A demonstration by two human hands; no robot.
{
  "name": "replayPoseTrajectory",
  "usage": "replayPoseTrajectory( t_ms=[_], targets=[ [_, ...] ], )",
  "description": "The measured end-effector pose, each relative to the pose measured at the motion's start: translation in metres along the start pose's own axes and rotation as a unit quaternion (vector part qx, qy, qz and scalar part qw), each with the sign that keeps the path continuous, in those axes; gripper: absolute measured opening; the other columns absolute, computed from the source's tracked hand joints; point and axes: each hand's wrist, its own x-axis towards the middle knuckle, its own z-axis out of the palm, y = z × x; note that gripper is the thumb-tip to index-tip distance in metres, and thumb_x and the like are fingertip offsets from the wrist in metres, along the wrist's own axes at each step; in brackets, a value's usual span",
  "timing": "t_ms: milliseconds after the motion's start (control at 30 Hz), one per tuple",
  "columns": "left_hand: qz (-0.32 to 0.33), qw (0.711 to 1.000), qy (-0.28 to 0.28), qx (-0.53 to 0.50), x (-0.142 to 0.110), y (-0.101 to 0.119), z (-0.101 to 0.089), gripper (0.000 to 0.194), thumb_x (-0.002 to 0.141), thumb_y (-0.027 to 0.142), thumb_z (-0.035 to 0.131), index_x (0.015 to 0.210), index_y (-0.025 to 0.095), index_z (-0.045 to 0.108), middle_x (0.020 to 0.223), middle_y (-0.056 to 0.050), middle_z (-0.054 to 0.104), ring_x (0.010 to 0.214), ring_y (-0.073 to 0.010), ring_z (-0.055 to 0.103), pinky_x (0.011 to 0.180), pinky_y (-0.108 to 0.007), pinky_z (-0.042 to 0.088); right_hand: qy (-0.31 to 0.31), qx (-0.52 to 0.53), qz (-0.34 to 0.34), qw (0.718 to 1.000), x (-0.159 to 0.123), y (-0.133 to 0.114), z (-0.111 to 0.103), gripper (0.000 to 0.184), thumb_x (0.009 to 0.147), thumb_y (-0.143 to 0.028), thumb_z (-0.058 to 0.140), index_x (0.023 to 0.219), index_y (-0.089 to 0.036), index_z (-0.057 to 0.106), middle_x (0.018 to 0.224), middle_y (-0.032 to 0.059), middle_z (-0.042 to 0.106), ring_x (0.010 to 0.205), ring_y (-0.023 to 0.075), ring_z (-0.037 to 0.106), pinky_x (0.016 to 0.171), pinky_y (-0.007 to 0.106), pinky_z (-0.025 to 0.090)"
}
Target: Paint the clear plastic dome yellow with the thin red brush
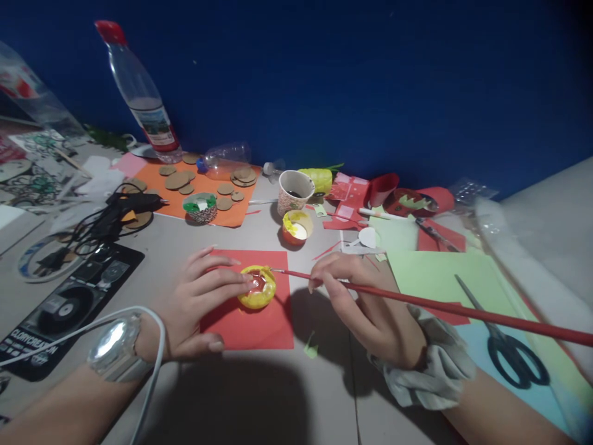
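On a red paper sheet (pixel 245 330) lies a round piece with a yellow-painted rim (pixel 257 301); its middle looks like clear plastic with red showing through. My left hand (pixel 197 300) is open, fingers stretched out, with a fingertip resting on the piece's left side. Pinched in my right hand (pixel 356 296) is a long red paintbrush (pixel 398 297), its tip touching the upper right of the yellow rim. Behind the sheet stands a small cup (pixel 296 228) smeared with yellow paint, white at its bottom. A patterned paper cup (pixel 293 193) with dark contents is just beyond it.
Scissors (pixel 504 343) lie at right on green and blue paper. Cardboard discs and a green-edged cup (pixel 200 208) sit on orange paper (pixel 236 213). A red-capped bottle (pixel 143 102) stands at back left. A glue gun (pixel 139 201) and white cable (pixel 155 364) are left.
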Motion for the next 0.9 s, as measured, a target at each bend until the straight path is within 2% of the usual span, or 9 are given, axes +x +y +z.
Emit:
replayPoseTrajectory(
  t_ms=[200,300,467,567,667,833,900],
  targets=[
    [-0.002,1.000,0.005,0.001,0.0012,0.0009,-0.0008,0.066,0.098,0.067,0.019,0.127,0.021,0.058,0.118,-0.007,0.068,0.124,-0.0232,0.046,0.122,-0.042,0.012,-0.014,-0.021,0.011,1.000,-0.0002,-0.0006,0.0005,0.012,0.097,-0.011,0.048,0.094,-0.022,0.053,0.087,0.0023,0.065,0.080,0.0143,0.061,0.071,0.027,0.047],
    [-0.007,1.000,-0.008,0.000,0.0005,0.0013,-0.0020,0.067,0.098,0.069,0.020,0.128,0.022,0.058,0.119,-0.006,0.068,0.125,-0.0239,0.047,0.122,-0.043,0.012,-0.004,0.003,0.013,1.000,-0.0013,-0.0002,0.0020,0.012,0.098,-0.012,0.046,0.096,-0.022,0.052,0.087,0.0022,0.065,0.082,0.0148,0.062,0.074,0.028,0.048],
    [-0.034,0.999,-0.026,0.009,0.0002,0.0035,-0.0027,0.073,0.097,0.071,0.015,0.125,0.022,0.062,0.118,-0.006,0.070,0.122,-0.0256,0.050,0.121,-0.046,0.012,-0.006,-0.005,0.013,1.000,-0.0006,-0.0018,0.0034,0.012,0.098,-0.012,0.045,0.093,-0.021,0.052,0.085,0.0030,0.066,0.079,0.0154,0.063,0.071,0.028,0.047],
    [-0.027,0.999,-0.017,0.003,0.0000,0.0034,-0.0022,0.072,0.097,0.071,0.018,0.124,0.021,0.062,0.117,-0.007,0.070,0.122,-0.0254,0.050,0.122,-0.045,0.012,-0.001,-0.007,0.012,1.000,-0.0011,-0.0028,0.0013,0.013,0.097,-0.011,0.045,0.094,-0.022,0.052,0.085,0.0028,0.066,0.079,0.0162,0.064,0.069,0.029,0.047],
    [-0.029,0.999,-0.022,0.001,-0.0009,0.0022,-0.0022,0.072,0.096,0.071,0.020,0.125,0.022,0.063,0.119,-0.007,0.070,0.123,-0.0261,0.050,0.122,-0.046,0.012,-0.022,-0.036,0.021,0.999,-0.0027,-0.0040,-0.0011,0.013,0.097,-0.011,0.046,0.093,-0.022,0.052,0.085,0.0032,0.066,0.075,0.0163,0.062,0.066,0.029,0.045],
    [-0.032,0.999,-0.025,0.000,-0.0023,0.0013,-0.0022,0.067,0.098,0.068,0.023,0.127,0.022,0.062,0.118,-0.007,0.070,0.122,-0.0262,0.050,0.120,-0.046,0.018,0.009,-0.021,0.011,1.000,-0.0025,-0.0072,-0.0008,0.015,0.097,-0.009,0.045,0.094,-0.023,0.051,0.085,0.0024,0.066,0.079,0.0160,0.063,0.070,0.030,0.045],
    [-0.034,0.999,-0.022,-0.003,-0.0021,0.0019,-0.0014,0.066,0.098,0.068,0.023,0.126,0.022,0.062,0.118,-0.007,0.069,0.123,-0.0263,0.050,0.119,-0.046,0.020,-0.002,-0.033,0.004,0.999,-0.0014,-0.0080,-0.0005,0.015,0.096,-0.010,0.046,0.091,-0.022,0.051,0.084,0.0025,0.066,0.075,0.0154,0.061,0.066,0.029,0.044]
  ],
)
